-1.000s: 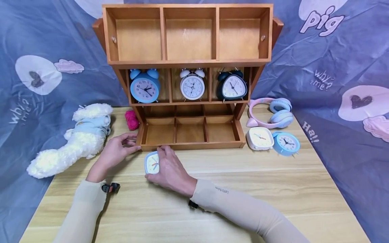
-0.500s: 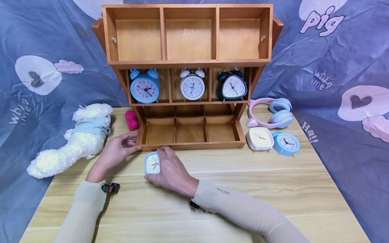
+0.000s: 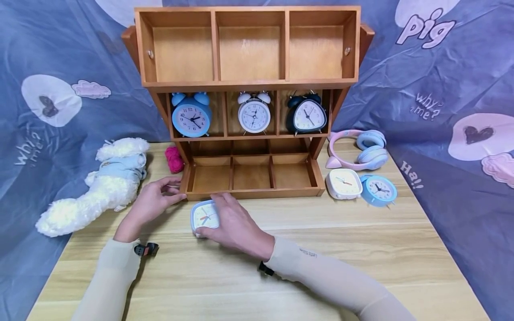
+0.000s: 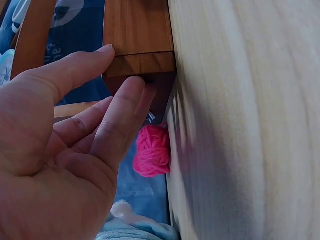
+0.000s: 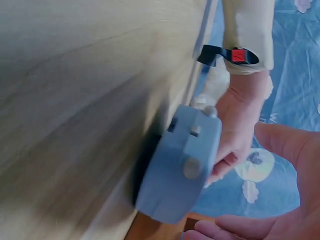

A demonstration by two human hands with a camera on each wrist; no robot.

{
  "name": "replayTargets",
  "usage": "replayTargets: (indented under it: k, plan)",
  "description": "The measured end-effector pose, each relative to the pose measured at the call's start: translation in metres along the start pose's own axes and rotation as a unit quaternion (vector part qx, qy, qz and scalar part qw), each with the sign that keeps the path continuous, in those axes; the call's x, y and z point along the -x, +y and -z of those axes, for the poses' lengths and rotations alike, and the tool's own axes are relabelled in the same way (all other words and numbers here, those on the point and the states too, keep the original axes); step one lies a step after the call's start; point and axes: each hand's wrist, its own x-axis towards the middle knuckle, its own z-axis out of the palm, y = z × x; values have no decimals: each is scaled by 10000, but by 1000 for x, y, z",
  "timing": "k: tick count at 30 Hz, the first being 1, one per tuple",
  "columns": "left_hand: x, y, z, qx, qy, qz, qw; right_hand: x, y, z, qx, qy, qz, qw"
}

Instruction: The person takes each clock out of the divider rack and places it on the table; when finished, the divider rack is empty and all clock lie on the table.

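Observation:
A small square alarm clock (image 3: 204, 216) with a pale blue rim and white dial sits on the table before the shelf's lower left corner. My right hand (image 3: 241, 227) is beside it, overlapping its right edge in the head view. From the right wrist, the clock's blue-grey casing (image 5: 175, 175) shows apart from the spread thumb and fingers. My left hand (image 3: 154, 200) is at the lower left end of the wooden shelf (image 3: 257, 194). In the left wrist view, its thumb tip touches the shelf's corner and its extended fingers lie along the side.
Three twin-bell clocks, blue (image 3: 191, 118), white (image 3: 254, 116) and dark (image 3: 309, 116), stand in the middle tier. At right are a white clock (image 3: 344, 183), a blue clock (image 3: 379, 190) and headphones (image 3: 371, 156). Pink yarn (image 3: 174, 159) and a white plush toy (image 3: 112, 187) lie left.
My right hand has loosened from the square clock and shifted right, so more of the dial shows. The left hand stays at the shelf corner.

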Motion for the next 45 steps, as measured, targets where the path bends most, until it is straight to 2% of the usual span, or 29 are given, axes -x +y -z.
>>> replayTargets:
  k: [5, 10, 15, 20, 25, 31, 34, 39, 42, 45]
  plan:
    - [0, 0, -1, 30, -16, 27, 10000, 11, 6, 17, -504, -39, -216, 9985]
    - [-1, 1, -1, 1, -27, 69, 10000, 21, 19, 36, -793, 122, -405, 9960]
    - [-1, 1, 0, -38, -43, 72, 10000, 26, 40, 60, -919, 573, -437, 9932]
    - [0, 1, 1, -8, -66, 91, 9999, 23, 69, 90, -1089, 1247, -186, 9860]
    - [0, 1, 0, -16, -69, 71, 10000, 20, 92, 127, -1110, 2218, -2, 9687]
    - [0, 2, 0, -23, -61, 29, 10000, 14, 107, 167, -1115, 3459, 161, 9315]
    - [0, 2, 0, -19, -63, 42, 10000, 8, 113, 183, -1018, 3906, 112, 9148]
    - [-1, 1, 0, -24, -51, 36, 10000, -2, 124, 198, -795, 4356, 20, 8966]
    - [-1, 1, 0, -36, -51, 20, 10000, -6, 129, 203, -810, 4410, -85, 8938]
    - [-1, 1, 0, -43, -48, 21, 10000, -9, 130, 205, -861, 4355, -221, 8958]
